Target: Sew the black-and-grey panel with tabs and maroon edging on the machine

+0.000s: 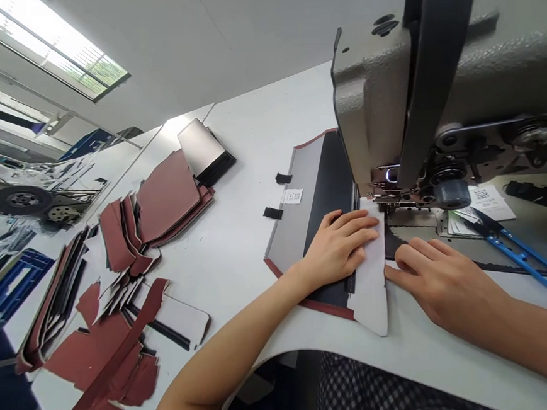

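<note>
My left hand [345,246] lies flat with fingers spread on a panel piece, pressing its white strip [372,292] and the dark section beside it. The piece has a grey flap [297,212], dark red edging and two black tabs. Its far end runs under the needle area of a sewing machine [373,96]. My right hand [440,280] rests on the table just right of the strip, fingers curled in. Its thumb tip meets the strip's edge; whether anything is pinched in the fingers is hidden.
Blue thread snips [526,254] and white printed labels [489,204] lie right of the needle. Stacked dark red panels [168,194] and a metallic box-like object [205,148] stand on the white table [238,233] to the left. More dark red pieces [110,363] are heaped nearer me.
</note>
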The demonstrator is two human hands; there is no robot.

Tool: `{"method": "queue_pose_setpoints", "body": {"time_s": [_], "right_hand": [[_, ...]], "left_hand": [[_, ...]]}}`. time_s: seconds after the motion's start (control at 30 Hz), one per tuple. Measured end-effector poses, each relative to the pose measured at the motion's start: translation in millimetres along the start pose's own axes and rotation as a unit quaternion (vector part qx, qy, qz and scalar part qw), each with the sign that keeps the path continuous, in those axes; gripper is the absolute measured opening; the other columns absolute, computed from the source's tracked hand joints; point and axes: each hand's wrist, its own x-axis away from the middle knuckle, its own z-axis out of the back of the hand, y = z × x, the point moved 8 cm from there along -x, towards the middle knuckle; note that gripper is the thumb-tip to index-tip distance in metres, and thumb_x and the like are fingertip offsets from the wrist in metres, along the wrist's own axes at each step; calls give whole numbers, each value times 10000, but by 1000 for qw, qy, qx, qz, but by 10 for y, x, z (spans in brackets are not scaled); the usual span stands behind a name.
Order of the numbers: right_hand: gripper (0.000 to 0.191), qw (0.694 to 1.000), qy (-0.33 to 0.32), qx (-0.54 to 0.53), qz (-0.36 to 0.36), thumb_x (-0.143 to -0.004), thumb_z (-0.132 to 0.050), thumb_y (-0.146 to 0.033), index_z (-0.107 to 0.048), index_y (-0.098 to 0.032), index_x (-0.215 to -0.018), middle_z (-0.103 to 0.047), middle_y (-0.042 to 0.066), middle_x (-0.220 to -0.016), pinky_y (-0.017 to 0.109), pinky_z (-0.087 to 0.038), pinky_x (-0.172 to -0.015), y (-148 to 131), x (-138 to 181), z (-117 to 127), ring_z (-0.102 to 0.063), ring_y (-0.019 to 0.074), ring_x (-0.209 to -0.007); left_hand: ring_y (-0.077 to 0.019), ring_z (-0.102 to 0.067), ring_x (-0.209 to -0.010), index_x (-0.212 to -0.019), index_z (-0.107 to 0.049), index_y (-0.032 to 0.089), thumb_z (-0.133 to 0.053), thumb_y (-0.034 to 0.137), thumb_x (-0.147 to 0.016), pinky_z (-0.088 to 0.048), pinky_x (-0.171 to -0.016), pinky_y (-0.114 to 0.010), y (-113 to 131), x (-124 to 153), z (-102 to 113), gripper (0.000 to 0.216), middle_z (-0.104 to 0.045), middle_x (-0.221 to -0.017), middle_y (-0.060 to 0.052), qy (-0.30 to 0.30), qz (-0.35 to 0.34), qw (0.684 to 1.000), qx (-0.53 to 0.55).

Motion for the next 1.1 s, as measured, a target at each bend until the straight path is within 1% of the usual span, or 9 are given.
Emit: {"method": "queue_pose_setpoints", "body": {"time_s": [0.17,0.37,0.43,0.53,0.63,0.73,0.87,0.97,1.1], "right_hand": [[258,1000,-2,19,0,-888,-500,-19,-704,-164,-952,-552,75,-876,362,-347,-752,161,-76,-30,-464,226,-829],[307,999,-6,46,-2,-901,-482,-33,-703,-157,-1076,-555,84,-903,364,-351,-746,255,-106,-59,-473,237,-850],[307,1000,-1,29,-9,-900,-460,-18,-692,-165,-1039,-552,84,-901,364,-343,-746,184,-67,-42,-463,236,-845],[313,1000,3,-16,-12,-879,-434,11,-666,-185,-959,-537,71,-874,354,-319,-731,17,10,-21,-434,219,-809],[319,999,13,-27,-18,-844,-426,39,-646,-178,-924,-518,60,-846,341,-306,-723,-86,52,-2,-416,205,-789],[305,1000,11,-16,-17,-829,-427,48,-636,-164,-893,-507,59,-828,340,-296,-712,-109,53,-5,-399,205,-773],[306,1000,2,-8,-6,-827,-437,41,-649,-156,-926,-514,62,-835,338,-292,-708,-115,48,-17,-396,206,-771],[297,1000,1,-3,-1,-845,-445,25,-659,-150,-954,-523,66,-843,339,-297,-711,-123,55,-20,-403,208,-779],[307,1000,-1,1,1,-855,-450,16,-668,-142,-1001,-544,76,-881,344,-312,-715,-130,65,-28,-415,209,-796]], "left_hand": [[-231,-489,-1409,-1208,-661,248,-435,159,-938,-268,-1190,-454,-174,-165,-46,363,-608,-1464,-33,-28,9,1000,-9],[-236,-543,-1334,-1181,-683,218,-428,130,-921,-325,-1182,-429,-305,-335,-24,375,-667,-1367,-55,-21,4,999,-26],[-237,-544,-1348,-1180,-681,212,-425,165,-963,-324,-1201,-439,-229,-275,46,339,-666,-1366,-65,-8,-7,1000,-12],[-239,-528,-1393,-1272,-631,187,-461,359,-1028,-309,-1241,-437,33,-39,156,344,-641,-1406,-104,9,-71,997,37],[-215,-499,-1433,-1411,-534,184,-446,425,-1049,-277,-1274,-417,228,251,148,444,-625,-1438,-104,-17,-138,989,39],[-201,-450,-1474,-1425,-536,222,-407,377,-1075,-217,-1301,-430,188,427,76,404,-617,-1455,-57,-36,-161,986,-15],[-192,-441,-1480,-1359,-598,226,-381,351,-1085,-263,-1293,-438,11,476,69,371,-646,-1421,-42,-6,-155,987,-39],[-209,-408,-1500,-1313,-614,195,-425,322,-1071,-289,-1285,-458,2,467,95,333,-654,-1409,-62,17,-162,986,-44],[-208,-371,-1520,-1241,-620,175,-444,246,-1058,-275,-1292,-462,73,433,27,264,-587,-1484,-90,-35,-172,983,-56]]}}
